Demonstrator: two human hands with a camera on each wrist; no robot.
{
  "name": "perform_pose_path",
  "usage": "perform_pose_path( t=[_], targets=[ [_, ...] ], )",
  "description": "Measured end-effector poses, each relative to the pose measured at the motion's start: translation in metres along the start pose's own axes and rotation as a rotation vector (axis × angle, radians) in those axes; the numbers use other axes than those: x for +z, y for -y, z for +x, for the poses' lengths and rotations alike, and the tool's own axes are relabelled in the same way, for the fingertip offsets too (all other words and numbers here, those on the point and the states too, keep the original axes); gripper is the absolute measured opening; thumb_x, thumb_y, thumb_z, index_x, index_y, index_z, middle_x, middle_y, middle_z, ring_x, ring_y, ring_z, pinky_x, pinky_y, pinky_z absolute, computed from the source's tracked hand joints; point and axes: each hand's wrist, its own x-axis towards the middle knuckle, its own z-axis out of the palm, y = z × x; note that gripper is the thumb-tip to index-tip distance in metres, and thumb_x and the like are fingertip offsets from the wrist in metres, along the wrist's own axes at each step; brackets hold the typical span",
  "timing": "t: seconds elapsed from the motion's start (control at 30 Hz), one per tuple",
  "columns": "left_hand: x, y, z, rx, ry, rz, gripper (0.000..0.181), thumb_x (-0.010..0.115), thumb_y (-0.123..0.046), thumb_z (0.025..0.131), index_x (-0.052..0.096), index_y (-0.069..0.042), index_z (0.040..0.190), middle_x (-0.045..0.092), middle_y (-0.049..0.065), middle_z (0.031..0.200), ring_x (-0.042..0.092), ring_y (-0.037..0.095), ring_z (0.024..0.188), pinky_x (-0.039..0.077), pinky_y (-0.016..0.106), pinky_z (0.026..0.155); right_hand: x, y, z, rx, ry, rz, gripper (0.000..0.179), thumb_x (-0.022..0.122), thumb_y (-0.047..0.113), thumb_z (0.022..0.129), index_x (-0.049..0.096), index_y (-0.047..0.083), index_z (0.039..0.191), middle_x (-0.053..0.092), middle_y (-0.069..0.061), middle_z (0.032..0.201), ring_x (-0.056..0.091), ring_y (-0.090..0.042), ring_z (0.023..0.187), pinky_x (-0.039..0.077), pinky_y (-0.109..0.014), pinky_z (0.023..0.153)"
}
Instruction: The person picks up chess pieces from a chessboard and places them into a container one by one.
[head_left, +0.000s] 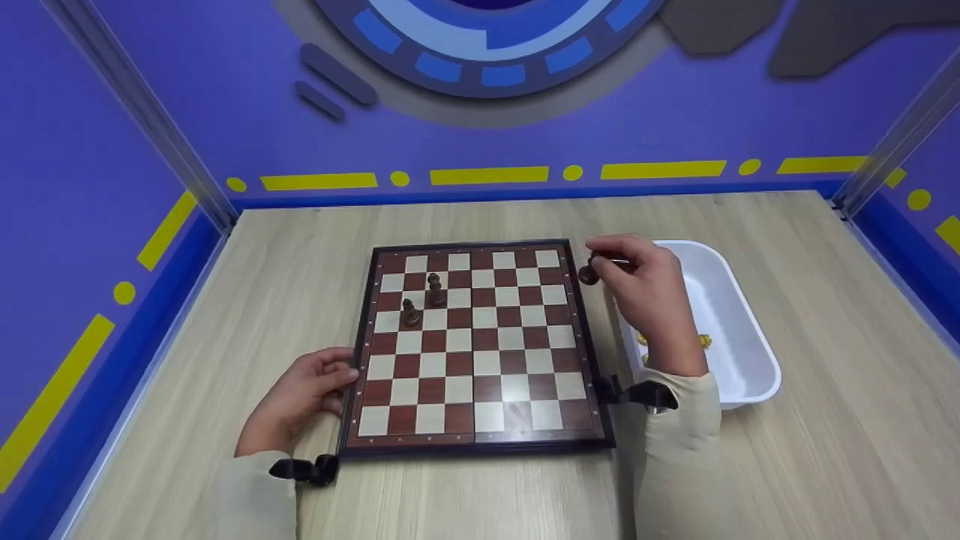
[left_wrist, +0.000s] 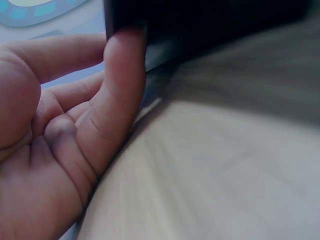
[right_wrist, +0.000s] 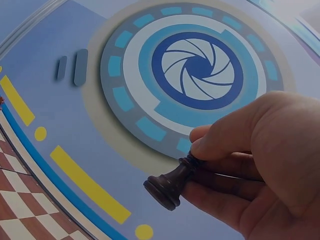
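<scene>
The chessboard [head_left: 486,360] lies flat on the table, with brown and cream squares and a dark rim. Two dark chess pieces stand on its far left part: a taller piece [head_left: 436,291] and a shorter piece [head_left: 409,313]. My left hand [head_left: 304,390] holds the board's left edge; the left wrist view shows its fingers against the dark side [left_wrist: 200,25]. Past the board's right rim, my right hand [head_left: 649,292] pinches a dark chess piece [right_wrist: 172,185] by its upper end, tilted with its round base outward. The fingers hide its top, so its kind is unclear.
A white plastic tray [head_left: 739,330] sits right of the board, partly behind my right forearm. Some yellow pieces [head_left: 705,341] lie in it. Blue walls with yellow markings [head_left: 487,175] enclose the wooden table [head_left: 292,277] at the back and sides.
</scene>
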Motion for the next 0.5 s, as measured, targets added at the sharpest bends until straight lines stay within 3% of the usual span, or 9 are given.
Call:
perform_pose_path(
  t=[0.13,0.33,0.5],
  targets=[
    [-0.0001,-0.0010,-0.0004,0.002,0.001,0.005,0.050,0.062,-0.012,0.094,0.043,0.008,0.136,0.067,-0.002,0.088,0.065,0.010,0.060,0.056,0.028,0.052,-0.0025,-0.0019,-0.0005,0.031,-0.021,-0.013,0.023,0.060,0.011,0.094,0.071,0.011,0.114,0.069,-0.008,0.112,0.067,-0.008,0.091,0.050,-0.014,0.076],
    [-0.0001,-0.0019,-0.0011,0.004,0.008,0.020,0.050,0.061,-0.013,0.095,0.043,0.007,0.137,0.067,-0.001,0.088,0.067,0.011,0.062,0.057,0.028,0.053,-0.0056,-0.0033,0.0000,0.054,-0.047,0.053,0.023,0.059,0.009,0.093,0.071,0.007,0.112,0.071,-0.012,0.104,0.068,-0.002,0.081,0.050,-0.013,0.073],
    [-0.0007,-0.0019,-0.0008,0.003,0.009,0.015,0.050,0.061,-0.013,0.095,0.043,0.007,0.137,0.067,-0.002,0.088,0.067,0.011,0.062,0.057,0.028,0.052,-0.0078,-0.0054,0.0010,0.090,-0.078,0.041,0.022,0.059,0.013,0.093,0.072,0.010,0.111,0.072,-0.009,0.104,0.068,-0.004,0.082,0.049,-0.016,0.062]
  ],
)
